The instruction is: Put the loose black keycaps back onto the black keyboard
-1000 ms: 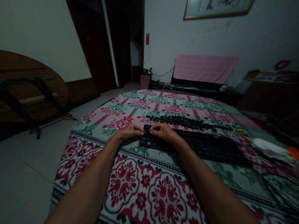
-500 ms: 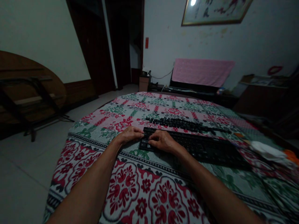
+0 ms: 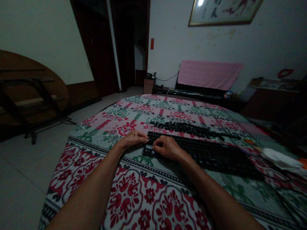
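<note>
A black keyboard (image 3: 220,156) lies slantwise on the patterned cloth, its left end under my hands. My left hand (image 3: 134,139) is closed, fingertips pressed together at the keyboard's upper left corner. Just to its right, my right hand (image 3: 168,147) bends over the left end, thumb and fingers in a pinch close to the keys. Anything between those fingertips is hidden or too small to name. Several keys (image 3: 149,149) show at the lower left corner. Behind the keyboard runs a long row of small loose black pieces that look like keycaps (image 3: 189,128).
A floral cloth (image 3: 129,195) covers the table. To the right lie a crumpled white cloth or bag (image 3: 279,158), an orange item (image 3: 304,163) and dark cables. A folded round table (image 3: 31,83) leans at the left wall. A pink towel (image 3: 208,74) hangs at the back.
The view has shifted slightly. My right hand's thumb and fingers have changed their bend a little over the keys; my left hand stays at the corner.
</note>
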Available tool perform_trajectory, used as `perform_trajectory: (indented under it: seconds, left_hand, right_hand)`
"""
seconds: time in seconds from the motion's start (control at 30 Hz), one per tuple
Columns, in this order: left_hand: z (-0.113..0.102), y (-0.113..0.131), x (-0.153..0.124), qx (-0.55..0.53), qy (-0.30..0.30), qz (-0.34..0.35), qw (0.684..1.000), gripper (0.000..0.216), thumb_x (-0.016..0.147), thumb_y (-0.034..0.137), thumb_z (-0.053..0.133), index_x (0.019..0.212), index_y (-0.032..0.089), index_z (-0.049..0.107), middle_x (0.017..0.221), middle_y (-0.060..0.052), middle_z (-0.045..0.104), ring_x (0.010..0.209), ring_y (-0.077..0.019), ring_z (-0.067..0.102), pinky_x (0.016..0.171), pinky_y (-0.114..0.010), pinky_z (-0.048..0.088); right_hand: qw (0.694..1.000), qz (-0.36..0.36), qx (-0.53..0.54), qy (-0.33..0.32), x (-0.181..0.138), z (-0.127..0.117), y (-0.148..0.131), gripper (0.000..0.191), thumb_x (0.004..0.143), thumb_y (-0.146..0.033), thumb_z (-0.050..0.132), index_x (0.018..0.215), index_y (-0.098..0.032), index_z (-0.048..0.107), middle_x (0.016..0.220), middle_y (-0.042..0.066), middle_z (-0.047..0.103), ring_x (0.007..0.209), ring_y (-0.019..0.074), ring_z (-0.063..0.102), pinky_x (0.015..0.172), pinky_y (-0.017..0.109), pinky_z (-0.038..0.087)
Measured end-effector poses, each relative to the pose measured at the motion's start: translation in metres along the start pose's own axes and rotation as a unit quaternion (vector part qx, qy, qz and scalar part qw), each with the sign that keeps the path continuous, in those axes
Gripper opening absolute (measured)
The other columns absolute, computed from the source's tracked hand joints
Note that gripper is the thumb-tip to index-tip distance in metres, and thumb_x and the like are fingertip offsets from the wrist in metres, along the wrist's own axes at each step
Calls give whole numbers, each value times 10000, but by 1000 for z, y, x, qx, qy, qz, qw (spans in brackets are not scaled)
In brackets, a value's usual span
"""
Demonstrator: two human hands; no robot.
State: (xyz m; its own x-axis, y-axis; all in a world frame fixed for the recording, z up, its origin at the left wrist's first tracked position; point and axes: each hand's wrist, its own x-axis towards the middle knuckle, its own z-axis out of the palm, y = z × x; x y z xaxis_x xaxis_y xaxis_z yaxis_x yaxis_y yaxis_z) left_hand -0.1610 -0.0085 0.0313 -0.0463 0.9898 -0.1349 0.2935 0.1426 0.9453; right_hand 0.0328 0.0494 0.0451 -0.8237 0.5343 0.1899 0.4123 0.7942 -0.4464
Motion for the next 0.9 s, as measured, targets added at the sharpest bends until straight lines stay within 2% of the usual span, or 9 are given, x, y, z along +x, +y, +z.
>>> perform_trajectory:
  seconds: [0.17, 0.37, 0.73, 0.9]
  left_hand:
    - [-1, 1, 1, 18, -2, -9, 1000, 296, 595, 313, 616, 807, 107, 627, 489, 18, 491, 415, -62, 398, 406, -192, 276]
    - [1, 2, 4, 32, -3, -17, 999, 271, 614, 372, 592, 665, 106, 605, 475, 17, 472, 401, -53, 383, 393, -185, 256]
    - [1, 7, 2, 40, -5, -23, 999, 271, 592, 372, 604, 641, 106, 598, 490, 16, 475, 402, -53, 385, 394, -186, 269]
    - [0, 8, 1, 41, -19, -35, 998, 277, 596, 343, 613, 740, 108, 627, 467, 26, 463, 390, -52, 373, 383, -188, 254]
  right_hand:
    - [1000, -1, 12, 5, -1, 0, 1, 215, 712, -340, 518, 779, -200, 667, 745, 21, 616, 652, 109, 521, 573, 190, 342]
    - [1000, 4, 30, 5, -1, -3, 0, 196, 696, -314, 532, 760, -201, 678, 734, 15, 626, 650, 107, 527, 566, 184, 344]
    - [1000, -6, 27, -2, -1, -3, 1, 211, 706, -294, 510, 780, -201, 684, 727, 13, 647, 638, 108, 541, 578, 187, 354]
    - [1000, -7, 27, 2, -1, -2, 2, 217, 706, -303, 508, 781, -198, 682, 731, 15, 647, 642, 110, 542, 569, 185, 355]
